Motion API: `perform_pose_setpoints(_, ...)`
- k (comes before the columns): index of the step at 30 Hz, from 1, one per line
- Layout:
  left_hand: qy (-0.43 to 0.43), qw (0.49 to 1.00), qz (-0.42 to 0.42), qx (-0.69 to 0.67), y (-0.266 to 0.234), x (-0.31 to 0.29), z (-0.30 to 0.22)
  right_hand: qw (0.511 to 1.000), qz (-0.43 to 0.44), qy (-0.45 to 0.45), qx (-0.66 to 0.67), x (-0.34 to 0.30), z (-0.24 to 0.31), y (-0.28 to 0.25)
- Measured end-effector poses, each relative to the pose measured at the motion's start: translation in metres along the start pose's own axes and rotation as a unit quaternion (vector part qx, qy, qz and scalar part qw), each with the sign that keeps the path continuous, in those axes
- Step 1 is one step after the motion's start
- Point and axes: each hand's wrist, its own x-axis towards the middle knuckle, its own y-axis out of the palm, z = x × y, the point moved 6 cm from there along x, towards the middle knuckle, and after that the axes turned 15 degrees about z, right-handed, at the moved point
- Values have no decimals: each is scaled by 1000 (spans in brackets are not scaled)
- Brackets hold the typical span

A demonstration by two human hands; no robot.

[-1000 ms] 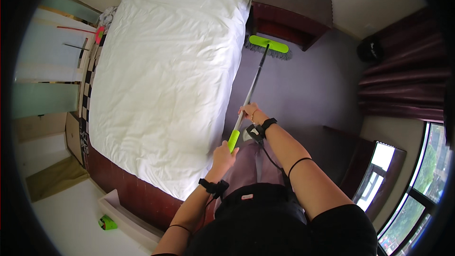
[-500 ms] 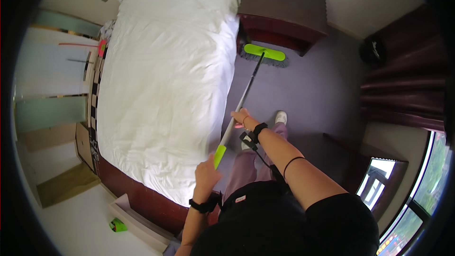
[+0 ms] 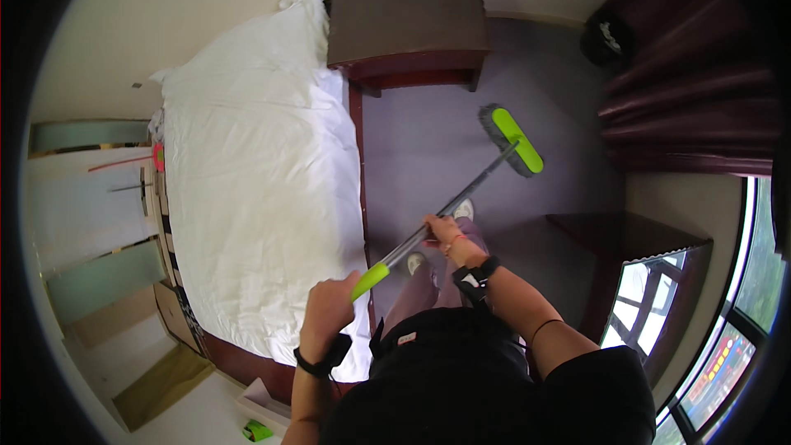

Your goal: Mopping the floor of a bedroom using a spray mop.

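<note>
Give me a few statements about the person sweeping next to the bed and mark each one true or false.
1. The left hand grips the green end of the broom handle. True.
2. The broom head lies on the white bed. False: it is on the purple-grey floor, right of the bed.
3. The right hand holds the handle's grey part. True.
4. The dark wooden nightstand stands at the foot of the bed. False: it stands beside the pillow end, by the wall.
5. Both wrists carry dark bands. True.
</note>
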Motion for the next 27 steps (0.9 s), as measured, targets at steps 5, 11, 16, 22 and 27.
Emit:
perform_pose_setpoints(5, 95, 995, 5, 32, -3, 88, -74, 988, -125, -70, 63, -15, 47, -112)
perform_pose_setpoints(11, 183, 979, 23, 83, -17, 161, -159, 973, -155, -116, 126, -40, 103, -197)
perform_pose_setpoints(16, 215, 971, 29, 97, -25, 180, -182, 969, -104, -152, 164, -40, 121, -226)
perform_pose_setpoints(22, 163, 982, -10, 93, -54, 138, -148, 976, -1, -218, -20, -4, 116, -197)
perform_pose_setpoints(27, 75, 997, -7, 33, -58, 84, -109, 997, 17, -74, 34, 2, 111, -100)
